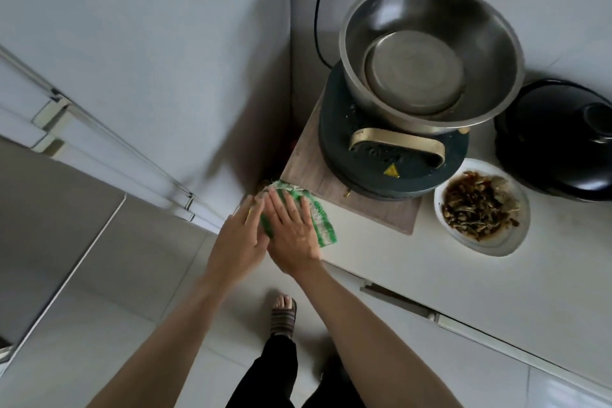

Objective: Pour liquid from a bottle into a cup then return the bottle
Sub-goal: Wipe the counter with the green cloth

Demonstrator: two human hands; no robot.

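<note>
Both hands meet at the near corner of the counter [381, 262]. The right hand [293, 232] lies flat on a green-and-white cloth [318, 215], fingers straight and slightly spread, palm down. The left hand [241, 242] sits just beside it on the left, fingers straight and together, its fingertips touching the cloth's left edge; the two hands overlap slightly near the thumbs. Neither hand curls round or pinches anything.

The cloth lies at the counter's corner, partly under the right hand, with its far end touching a wooden board [311, 169].

Beyond the hands, on the board, stands a dark round cooker [394, 159] with a pale curved handle [397, 141] and a yellow warning label. A steel bowl [430, 53] rests on top of it — tilted slightly, with a flat steel disc visible inside. A black cable [321, 10] runs up the wall behind the cooker.

To the right of the hands, a white plate [480, 238] holds brown food scraps. Farther right sits a black pot [559, 142] with its lid on, just beside the cooker.

To the left of the hands stands a pale cabinet [99, 76] — its door edges and hinges show.

Below the hands, on the tiled floor [165, 308], a foot in a striped sandal [283, 318] and dark trousers are visible.

No bottle or cup is in view.
</note>
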